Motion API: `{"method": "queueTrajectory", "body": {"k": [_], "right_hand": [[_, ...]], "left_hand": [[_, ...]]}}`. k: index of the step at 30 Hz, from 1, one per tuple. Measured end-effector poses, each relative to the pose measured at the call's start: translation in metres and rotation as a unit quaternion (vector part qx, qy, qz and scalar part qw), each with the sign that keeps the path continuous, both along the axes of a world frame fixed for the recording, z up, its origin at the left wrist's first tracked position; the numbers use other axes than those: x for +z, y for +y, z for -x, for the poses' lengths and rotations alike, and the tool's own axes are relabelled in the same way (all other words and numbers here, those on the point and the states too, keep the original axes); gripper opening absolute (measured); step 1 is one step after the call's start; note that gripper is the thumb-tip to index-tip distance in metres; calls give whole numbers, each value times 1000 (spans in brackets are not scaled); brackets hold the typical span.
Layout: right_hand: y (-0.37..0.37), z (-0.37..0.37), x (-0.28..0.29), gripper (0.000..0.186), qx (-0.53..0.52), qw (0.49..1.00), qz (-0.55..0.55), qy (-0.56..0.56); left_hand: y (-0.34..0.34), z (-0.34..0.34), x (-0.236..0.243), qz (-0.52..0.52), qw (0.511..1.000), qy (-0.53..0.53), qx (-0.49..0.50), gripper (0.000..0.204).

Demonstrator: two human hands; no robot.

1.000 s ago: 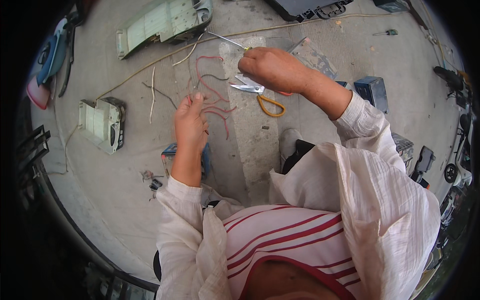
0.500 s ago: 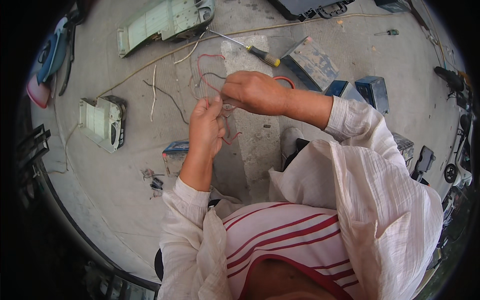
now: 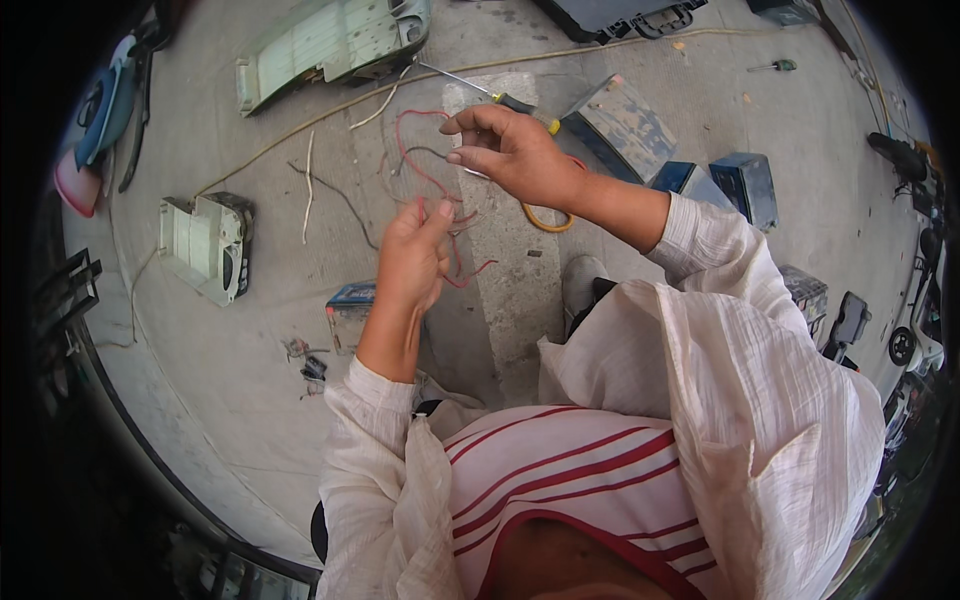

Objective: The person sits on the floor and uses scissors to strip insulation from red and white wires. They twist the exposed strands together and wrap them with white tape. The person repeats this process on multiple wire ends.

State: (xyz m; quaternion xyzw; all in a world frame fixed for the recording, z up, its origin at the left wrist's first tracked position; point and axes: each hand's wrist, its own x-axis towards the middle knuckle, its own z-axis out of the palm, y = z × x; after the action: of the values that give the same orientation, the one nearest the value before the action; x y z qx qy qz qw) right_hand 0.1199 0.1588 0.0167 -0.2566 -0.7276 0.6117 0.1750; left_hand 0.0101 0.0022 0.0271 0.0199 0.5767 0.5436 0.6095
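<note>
Head view: I look down at my two hands over a concrete floor (image 3: 250,400). My left hand (image 3: 410,262) is half closed, its fingertips pinched together on a tangle of thin red wire (image 3: 425,165) that loops up between my hands. My right hand (image 3: 510,150) sits just above and to the right of the left one, fingers curled and thumb pressed to forefinger on the same wire near its upper loop. I cannot tell whether that hand also holds anything else; an orange loop (image 3: 545,218) shows just under my wrist.

On the floor beyond my right hand lies a screwdriver (image 3: 490,95) with a yellow and black handle, its tip toward the far left. A grey flat box (image 3: 625,125) lies just right of it, and two dark blue boxes (image 3: 745,185) sit further right. A pale green casing (image 3: 330,40) lies along the far edge, a smaller white casing (image 3: 205,240) at the left, and a small blue box (image 3: 350,310) just beside my left forearm.
</note>
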Motion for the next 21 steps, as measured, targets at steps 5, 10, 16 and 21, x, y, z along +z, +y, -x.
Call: {"method": "queueTrajectory", "body": {"k": [5, 10, 16, 21], "right_hand": [[6, 9, 0, 16, 25, 990, 128, 58], [14, -3, 5, 9, -21, 995, -35, 86], [-5, 6, 17, 10, 45, 990, -14, 136], [-10, -5, 6, 7, 28, 983, 135, 119]], "left_hand": [[2, 0, 2, 6, 999, -9, -33, 11], [12, -7, 9, 8, 999, -2, -53, 9], [-6, -10, 1, -2, 998, 12, -63, 8], [-8, -13, 3, 19, 987, 73, -140, 12]]}}
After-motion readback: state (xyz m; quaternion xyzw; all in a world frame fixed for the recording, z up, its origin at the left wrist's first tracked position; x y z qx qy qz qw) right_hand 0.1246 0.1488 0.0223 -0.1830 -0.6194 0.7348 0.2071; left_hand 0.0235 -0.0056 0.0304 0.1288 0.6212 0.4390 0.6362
